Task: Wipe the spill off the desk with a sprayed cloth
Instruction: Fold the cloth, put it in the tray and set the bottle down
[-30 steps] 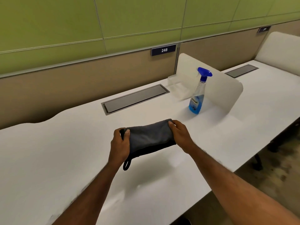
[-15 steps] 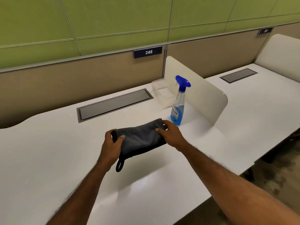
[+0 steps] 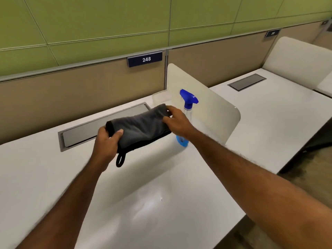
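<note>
Both hands, left hand (image 3: pixel 106 141) and right hand (image 3: pixel 177 121), are pinching opposite ends of the folded grey cloth (image 3: pixel 140 127) above the desk (image 3: pixel 45 177) beside the spray bottle (image 3: pixel 187 105); probably soft, light, limp, best gripped at edges.

— What's along the back wall?

— Green panels (image 3: pixel 107 20) above, tan ones (image 3: pixel 71 97) below, and a dark blue plate (image 3: pixel 144 59) reading 248.

— Anything set into the top?

— A grey rectangular hatch (image 3: pixel 100 124), closed flush. A second hatch (image 3: pixel 247 82) sits in the neighbouring place on the right.

— What separates the two places?

— An upright cream divider (image 3: pixel 217 112) with rounded corners. Another pale divider (image 3: pixel 296 56) stands further right, and brownish floor (image 3: pixel 309 178) shows beyond the edge.
</note>
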The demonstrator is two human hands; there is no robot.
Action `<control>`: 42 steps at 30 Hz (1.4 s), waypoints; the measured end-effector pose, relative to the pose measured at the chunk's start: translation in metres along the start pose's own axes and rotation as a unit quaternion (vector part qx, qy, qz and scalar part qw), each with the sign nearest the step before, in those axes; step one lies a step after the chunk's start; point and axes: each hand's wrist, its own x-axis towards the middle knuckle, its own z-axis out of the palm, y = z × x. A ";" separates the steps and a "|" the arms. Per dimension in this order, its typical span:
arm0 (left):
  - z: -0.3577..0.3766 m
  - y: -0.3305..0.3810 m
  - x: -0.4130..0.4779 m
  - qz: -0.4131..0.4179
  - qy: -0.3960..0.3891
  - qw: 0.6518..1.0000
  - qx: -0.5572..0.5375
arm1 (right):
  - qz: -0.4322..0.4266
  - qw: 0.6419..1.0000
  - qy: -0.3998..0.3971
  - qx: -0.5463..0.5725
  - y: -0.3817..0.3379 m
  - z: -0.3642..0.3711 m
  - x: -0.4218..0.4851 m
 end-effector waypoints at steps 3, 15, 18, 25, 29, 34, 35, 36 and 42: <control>0.012 0.036 0.033 0.019 0.000 1.000 -0.017 | -0.046 0.999 0.011 0.005 -0.028 -0.026 0.040; 0.116 0.123 0.147 -0.001 0.004 0.999 -0.039 | -0.072 0.997 -0.035 -0.012 -0.050 -0.123 0.198; 0.150 0.117 0.171 -0.039 -0.037 0.998 -0.027 | -0.033 0.998 -0.051 0.021 -0.020 -0.129 0.221; 0.223 0.077 0.206 -0.056 -0.042 0.996 0.046 | 0.015 0.996 -0.007 -0.089 0.049 -0.117 0.261; 0.239 0.050 0.220 -0.058 -0.025 0.993 0.103 | 0.042 0.994 0.019 -0.097 0.083 -0.109 0.274; 0.252 0.019 0.230 -0.080 -0.026 0.992 0.089 | 0.062 0.991 0.026 -0.114 0.119 -0.098 0.286; 0.254 0.015 0.231 -0.080 -0.026 0.992 0.090 | 0.066 0.991 0.025 -0.117 0.125 -0.096 0.288; 0.255 0.010 0.231 -0.076 -0.028 0.991 0.104 | 0.070 0.990 0.023 -0.122 0.130 -0.094 0.289; 0.259 -0.007 0.227 -0.025 -0.045 0.967 0.249 | 0.065 0.981 0.005 -0.181 0.159 -0.083 0.292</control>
